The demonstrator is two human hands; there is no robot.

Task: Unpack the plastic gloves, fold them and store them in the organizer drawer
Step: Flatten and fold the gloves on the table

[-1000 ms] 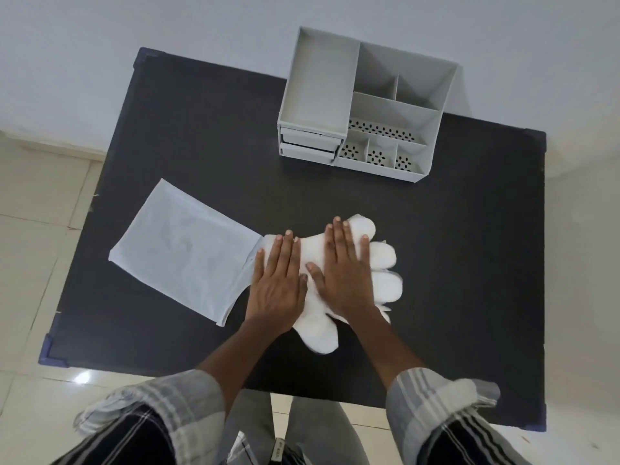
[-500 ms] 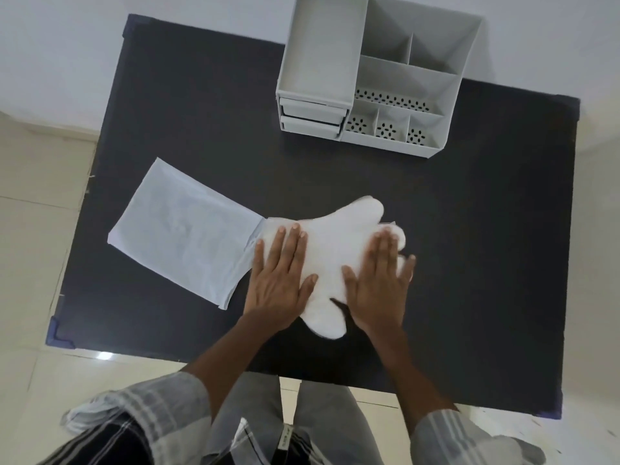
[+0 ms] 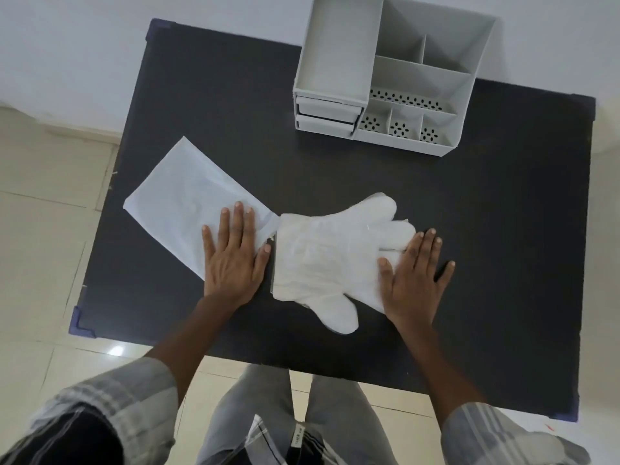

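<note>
A stack of translucent white plastic gloves [image 3: 330, 255] lies flat on the black table [image 3: 486, 229], fingers pointing right and the thumb toward me. My right hand [image 3: 412, 276] presses flat on the gloves' fingertip end, partly off onto the table. The empty white packaging sleeve [image 3: 188, 209] lies to the left of the gloves, its open end touching their cuff. My left hand [image 3: 233, 258] rests flat on that sleeve's near corner. The grey organizer [image 3: 389, 72] stands at the table's far edge, its two drawers [image 3: 327, 115] closed at the front left.
The organizer has open compartments on top and perforated bins at its front right. Tiled floor shows left of the table and below its near edge. A white wall runs behind the table. My legs are under the near edge.
Both hands slid apart: the left moved off the gloves' cuff onto the packaging sleeve, the right moved out to the fingertips. The gloves now lie spread flat.
</note>
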